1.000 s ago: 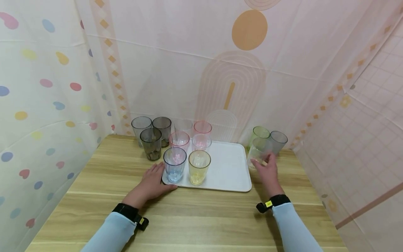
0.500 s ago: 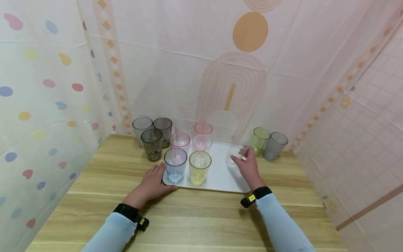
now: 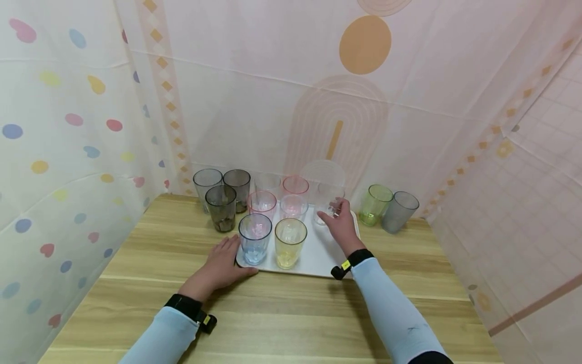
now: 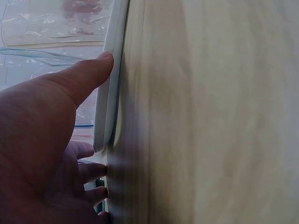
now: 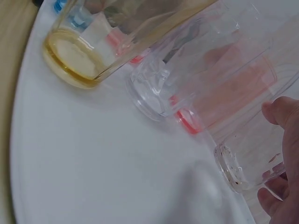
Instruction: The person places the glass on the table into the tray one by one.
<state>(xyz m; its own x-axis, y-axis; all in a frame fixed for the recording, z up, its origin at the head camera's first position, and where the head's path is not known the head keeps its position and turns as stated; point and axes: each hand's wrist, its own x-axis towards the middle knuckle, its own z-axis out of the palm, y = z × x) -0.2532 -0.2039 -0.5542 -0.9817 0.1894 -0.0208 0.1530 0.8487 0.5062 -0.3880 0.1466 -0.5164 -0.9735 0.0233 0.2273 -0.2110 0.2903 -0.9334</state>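
Note:
My right hand (image 3: 342,226) grips a clear drinking glass (image 3: 323,205) between thumb and fingers, above or on the back right part of the white tray (image 3: 318,255). In the right wrist view the held glass (image 5: 245,156) tilts across the picture; whether its base touches the tray is unclear. My left hand (image 3: 220,265) rests at the tray's front left corner. Its thumb (image 4: 86,77) touches the rim, and its fingers lie extended along the side. Nearby on the tray stand a blue glass (image 3: 254,242), a yellow glass (image 3: 289,246), another clear glass (image 3: 293,206) and a pink glass (image 3: 262,203).
Three dark grey glasses (image 3: 221,210) stand on the table left of the tray. Farther back are a second pink glass (image 3: 295,186) and a clear one (image 3: 267,183). A green glass (image 3: 375,205) and a grey glass (image 3: 400,212) stand at the right. Curtains (image 3: 245,101) hang behind.
My right hand has carried the clear glass leftward from beside the green and grey glasses to over the tray. The left hand stays at the tray's corner.

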